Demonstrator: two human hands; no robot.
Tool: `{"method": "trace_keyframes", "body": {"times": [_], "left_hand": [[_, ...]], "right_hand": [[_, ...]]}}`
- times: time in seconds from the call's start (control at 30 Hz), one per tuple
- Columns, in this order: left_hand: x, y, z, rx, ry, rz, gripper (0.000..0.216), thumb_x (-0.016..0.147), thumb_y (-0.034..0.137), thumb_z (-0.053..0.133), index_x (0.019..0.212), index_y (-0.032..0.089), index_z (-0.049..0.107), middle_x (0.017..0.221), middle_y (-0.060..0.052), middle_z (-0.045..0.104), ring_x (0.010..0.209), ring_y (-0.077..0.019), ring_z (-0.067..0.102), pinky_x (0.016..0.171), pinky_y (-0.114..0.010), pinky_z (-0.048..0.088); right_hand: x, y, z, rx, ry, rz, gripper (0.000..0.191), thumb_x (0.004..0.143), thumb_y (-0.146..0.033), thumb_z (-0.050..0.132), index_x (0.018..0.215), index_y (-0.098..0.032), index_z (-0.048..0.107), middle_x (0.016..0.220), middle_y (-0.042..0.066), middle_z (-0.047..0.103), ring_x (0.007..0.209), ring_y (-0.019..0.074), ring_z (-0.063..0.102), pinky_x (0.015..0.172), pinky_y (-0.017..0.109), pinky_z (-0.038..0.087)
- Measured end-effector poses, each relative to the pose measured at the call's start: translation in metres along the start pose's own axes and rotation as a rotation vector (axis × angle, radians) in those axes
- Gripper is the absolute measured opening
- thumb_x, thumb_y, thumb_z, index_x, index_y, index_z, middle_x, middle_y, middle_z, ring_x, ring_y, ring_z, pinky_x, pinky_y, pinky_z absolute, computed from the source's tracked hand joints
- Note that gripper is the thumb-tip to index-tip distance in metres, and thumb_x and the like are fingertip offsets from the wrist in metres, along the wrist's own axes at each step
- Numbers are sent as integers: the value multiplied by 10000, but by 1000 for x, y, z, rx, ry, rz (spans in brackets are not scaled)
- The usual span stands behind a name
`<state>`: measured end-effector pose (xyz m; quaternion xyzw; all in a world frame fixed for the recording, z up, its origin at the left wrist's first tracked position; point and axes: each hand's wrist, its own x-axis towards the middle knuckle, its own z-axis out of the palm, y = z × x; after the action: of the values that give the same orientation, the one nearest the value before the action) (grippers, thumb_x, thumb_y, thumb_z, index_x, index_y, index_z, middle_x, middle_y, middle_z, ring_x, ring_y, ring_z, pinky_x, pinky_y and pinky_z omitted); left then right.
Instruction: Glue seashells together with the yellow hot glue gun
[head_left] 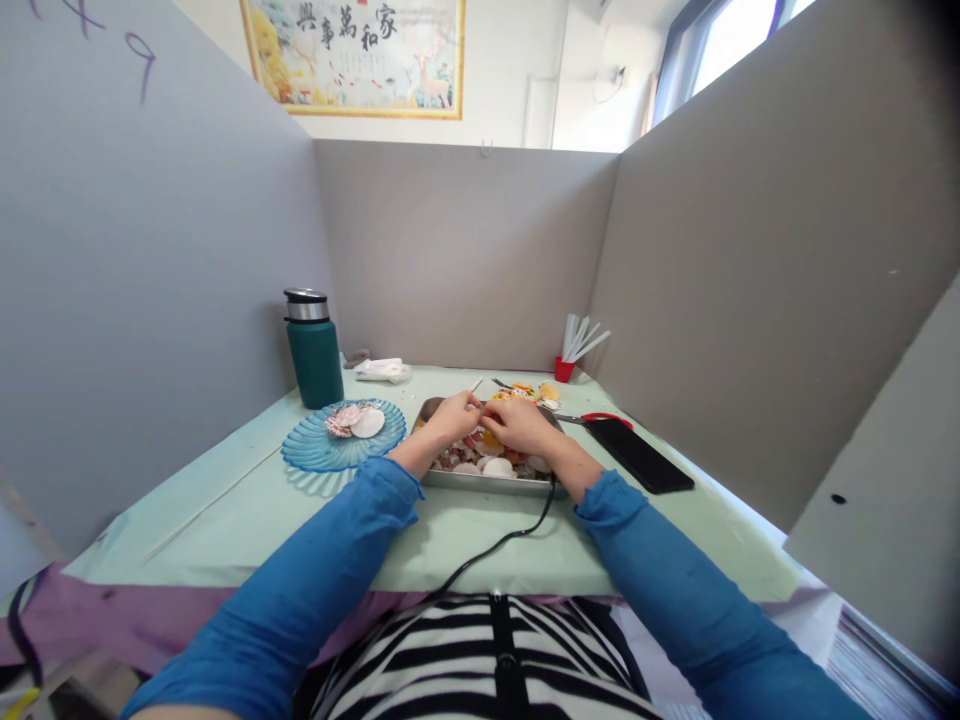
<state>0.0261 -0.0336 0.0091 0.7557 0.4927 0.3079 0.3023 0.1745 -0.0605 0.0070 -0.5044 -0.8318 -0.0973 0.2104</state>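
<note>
My left hand (452, 417) and my right hand (519, 424) meet over a metal tray (480, 482) filled with several seashells (498, 466). Both hands have their fingers pinched together around something small between them that I cannot make out. A thin pale stick (476, 384) pokes up from my left hand's fingers. A blue glass plate (315, 455) to the left of the tray holds a few shells (355, 421).
A green flask (314, 349) stands at the back left beside a white packet (382, 369). A red cup of white sticks (571, 355) is at the back right. Red-handled scissors (596, 418) and a black phone (638, 455) lie right of the tray. Grey partitions enclose the table.
</note>
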Motion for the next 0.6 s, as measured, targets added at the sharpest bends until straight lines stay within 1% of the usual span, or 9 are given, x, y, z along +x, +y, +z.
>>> {"method": "trace_keyframes", "body": {"times": [0.17, 0.33, 0.53, 0.6], "left_hand": [[1, -1, 1, -2, 18, 14, 162, 812, 176, 482, 943, 139, 571, 860, -78, 645, 589, -130, 636, 449, -179, 481], [-1, 1, 1, -3, 18, -3, 160, 816, 188, 498, 951, 142, 571, 840, -69, 638, 542, -121, 618, 437, -191, 482], [-3, 4, 0, 9, 11, -15, 157, 821, 203, 515, 957, 147, 570, 734, -33, 630, 491, -102, 595, 453, -182, 482], [-3, 4, 0, 7, 16, -21, 161, 818, 201, 516, 961, 149, 569, 739, -33, 630, 491, -102, 597, 455, -182, 481]], "right_hand": [[-1, -1, -1, -1, 6, -2, 249, 880, -281, 438, 871, -175, 664, 799, 51, 680, 695, 151, 553, 600, 247, 297], [-1, -1, -1, -12, 9, -5, 243, 881, -277, 445, 867, -173, 664, 794, 53, 679, 700, 156, 556, 602, 248, 298], [-1, -1, -1, -14, -18, 4, 246, 889, -277, 440, 879, -168, 661, 799, 54, 678, 686, 149, 547, 597, 242, 296], [-1, -2, -1, -13, -22, 5, 243, 888, -273, 441, 878, -169, 660, 800, 52, 678, 686, 148, 545, 596, 241, 295]]}}
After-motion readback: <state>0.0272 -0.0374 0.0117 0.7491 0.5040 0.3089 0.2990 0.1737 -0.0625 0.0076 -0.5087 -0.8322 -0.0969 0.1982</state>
